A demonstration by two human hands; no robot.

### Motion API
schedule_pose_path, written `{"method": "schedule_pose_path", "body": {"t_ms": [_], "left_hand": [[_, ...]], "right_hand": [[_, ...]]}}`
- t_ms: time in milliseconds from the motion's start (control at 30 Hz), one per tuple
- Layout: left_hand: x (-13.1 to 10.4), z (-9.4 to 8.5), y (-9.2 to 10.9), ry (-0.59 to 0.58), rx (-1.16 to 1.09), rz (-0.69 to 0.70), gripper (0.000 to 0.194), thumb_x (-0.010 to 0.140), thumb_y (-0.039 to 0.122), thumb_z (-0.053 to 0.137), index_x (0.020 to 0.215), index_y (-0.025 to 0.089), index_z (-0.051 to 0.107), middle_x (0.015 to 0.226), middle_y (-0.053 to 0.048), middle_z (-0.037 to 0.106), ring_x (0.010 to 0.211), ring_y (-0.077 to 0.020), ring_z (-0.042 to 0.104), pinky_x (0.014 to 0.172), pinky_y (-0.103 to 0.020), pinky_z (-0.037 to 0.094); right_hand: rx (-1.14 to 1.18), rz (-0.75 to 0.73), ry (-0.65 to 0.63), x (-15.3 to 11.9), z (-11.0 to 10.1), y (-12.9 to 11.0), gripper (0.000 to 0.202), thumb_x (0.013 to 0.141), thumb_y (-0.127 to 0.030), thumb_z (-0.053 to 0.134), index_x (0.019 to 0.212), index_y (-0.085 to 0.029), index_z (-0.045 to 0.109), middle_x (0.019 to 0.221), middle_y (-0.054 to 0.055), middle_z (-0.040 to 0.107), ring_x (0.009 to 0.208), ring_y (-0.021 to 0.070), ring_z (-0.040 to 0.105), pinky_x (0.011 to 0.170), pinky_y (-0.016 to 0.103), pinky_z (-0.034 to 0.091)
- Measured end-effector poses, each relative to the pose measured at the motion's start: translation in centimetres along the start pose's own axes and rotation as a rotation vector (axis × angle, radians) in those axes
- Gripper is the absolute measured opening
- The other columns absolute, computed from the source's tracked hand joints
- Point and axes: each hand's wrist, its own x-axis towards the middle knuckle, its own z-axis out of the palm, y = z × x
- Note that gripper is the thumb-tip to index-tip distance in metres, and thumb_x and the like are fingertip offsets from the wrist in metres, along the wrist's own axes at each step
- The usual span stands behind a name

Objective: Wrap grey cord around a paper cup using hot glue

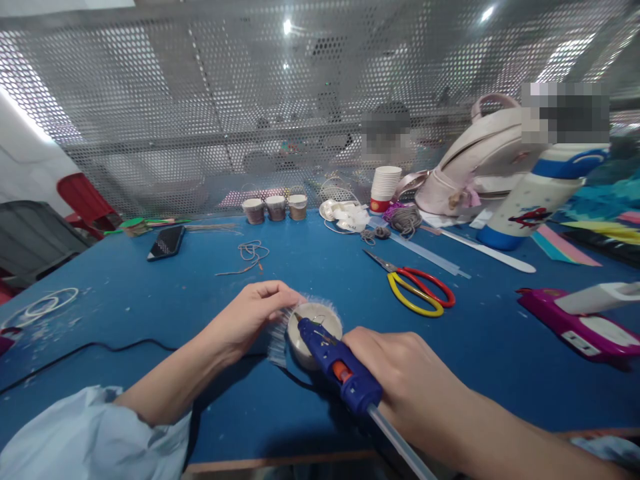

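In my right hand point(400, 367) is a blue hot glue gun point(345, 370), its fingers wrapped around the body and a clear glue stick point(397, 443) sticking out of the back. The gun's nozzle reaches over the rim of a small pale cup point(316, 313), near its left inner edge. A whitish see-through fringed strip point(278, 343) runs along the cup's left and far side. My left hand point(265, 303) pinches the strip at the cup's far left rim; its fingertips are partly hidden.
Scissors point(417, 290) with red and yellow handles lie right of the cup. A purple power strip point(580, 327) and bottle point(535, 200) stand farther right. Behind are three small buckets point(276, 209), stacked paper cups point(385, 190) and grey yarn point(405, 220). A black cord point(125, 345) crosses the left side.
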Motion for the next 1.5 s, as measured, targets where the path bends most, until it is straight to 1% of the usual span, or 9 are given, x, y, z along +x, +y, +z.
{"method": "schedule_pose_path", "body": {"t_ms": [367, 500, 733, 833, 967, 1133, 1267, 1400, 1500], "left_hand": [[-0.1, 0.1, 0.1, -0.006, -0.016, -0.014, 0.018, 0.067, 0.032, 0.072, 0.064, 0.015, 0.067, 0.078, -0.004, 0.068, 0.064, -0.0120, 0.054, 0.061, -0.025, 0.038], [-0.2, 0.0, 0.2, 0.001, -0.005, -0.010, 0.017, 0.066, 0.031, 0.073, 0.065, 0.015, 0.068, 0.078, -0.005, 0.067, 0.067, -0.0130, 0.054, 0.062, -0.025, 0.037], [-0.5, -0.1, 0.1, 0.037, -0.007, 0.005, 0.015, 0.066, 0.029, 0.073, 0.066, 0.015, 0.069, 0.081, -0.006, 0.067, 0.074, -0.0149, 0.054, 0.064, -0.025, 0.038], [-0.8, -0.1, 0.0, 0.055, -0.023, 0.006, 0.015, 0.066, 0.029, 0.073, 0.061, 0.015, 0.066, 0.082, -0.006, 0.067, 0.071, -0.0132, 0.052, 0.061, -0.024, 0.037], [-1.2, 0.1, -0.3, 0.051, -0.038, 0.017, 0.017, 0.065, 0.027, 0.073, 0.059, 0.015, 0.063, 0.078, -0.003, 0.064, 0.062, -0.0095, 0.048, 0.057, -0.022, 0.036], [-1.8, 0.2, -0.3, 0.060, 0.012, 0.003, 0.014, 0.065, 0.025, 0.071, 0.059, 0.015, 0.063, 0.078, -0.002, 0.063, 0.064, -0.0100, 0.049, 0.059, -0.022, 0.037], [-2.1, 0.1, -0.4, 0.057, 0.038, 0.020, 0.012, 0.066, 0.023, 0.068, 0.060, 0.015, 0.062, 0.080, -0.001, 0.062, 0.064, -0.0096, 0.048, 0.060, -0.023, 0.037], [-2.3, 0.1, -0.7, 0.039, 0.057, 0.038, 0.015, 0.070, 0.021, 0.065, 0.057, 0.016, 0.058, 0.082, 0.000, 0.061, 0.067, -0.0096, 0.048, 0.063, -0.023, 0.036], [-2.3, 0.1, -0.8, 0.057, 0.074, 0.047, 0.016, 0.070, 0.020, 0.064, 0.056, 0.016, 0.056, 0.081, 0.001, 0.060, 0.068, -0.0096, 0.047, 0.063, -0.023, 0.036]], "right_hand": [[0.076, -0.001, -0.006, -0.3, -0.1, 0.3, 0.009, 0.081, -0.014, 0.045, 0.074, -0.018, 0.050, 0.064, 0.001, 0.057, 0.049, 0.0126, 0.049, 0.047, 0.025, 0.028], [0.226, 0.042, 0.016, -1.0, -1.1, 0.8, 0.007, 0.083, -0.017, 0.049, 0.081, -0.019, 0.055, 0.067, 0.000, 0.060, 0.053, 0.0116, 0.052, 0.049, 0.023, 0.034], [0.481, 0.383, 0.212, -0.4, -3.0, 2.3, 0.020, 0.083, -0.038, 0.056, 0.073, -0.020, 0.057, 0.060, -0.002, 0.057, 0.055, 0.0137, 0.055, 0.051, 0.024, 0.043], [0.467, 0.478, 0.176, 1.2, -2.3, 4.2, 0.028, 0.086, -0.043, 0.051, 0.079, -0.018, 0.061, 0.061, 0.000, 0.060, 0.058, 0.0158, 0.057, 0.053, 0.026, 0.043], [0.400, 0.488, 0.172, 3.7, -0.1, 6.9, 0.030, 0.085, -0.040, 0.051, 0.095, -0.015, 0.064, 0.082, 0.004, 0.066, 0.073, 0.0184, 0.060, 0.064, 0.028, 0.045], [0.400, 0.476, 0.078, 5.0, 1.6, 8.3, 0.030, 0.084, -0.039, 0.049, 0.089, -0.016, 0.067, 0.082, 0.004, 0.068, 0.080, 0.0228, 0.061, 0.069, 0.030, 0.045], [0.272, 0.488, 0.065, 3.7, 1.0, 8.3, 0.029, 0.084, -0.041, 0.050, 0.085, -0.017, 0.065, 0.084, 0.007, 0.068, 0.082, 0.0244, 0.061, 0.072, 0.032, 0.045], [0.040, 0.479, 0.166, 0.9, 0.2, 8.2, 0.030, 0.081, -0.046, 0.054, 0.086, -0.017, 0.062, 0.094, 0.011, 0.065, 0.087, 0.0262, 0.061, 0.073, 0.035, 0.045], [-0.013, 0.426, 0.233, -1.2, -1.0, 6.8, 0.022, 0.083, -0.040, 0.053, 0.075, -0.020, 0.056, 0.081, 0.006, 0.063, 0.076, 0.0224, 0.059, 0.065, 0.032, 0.043]]}}
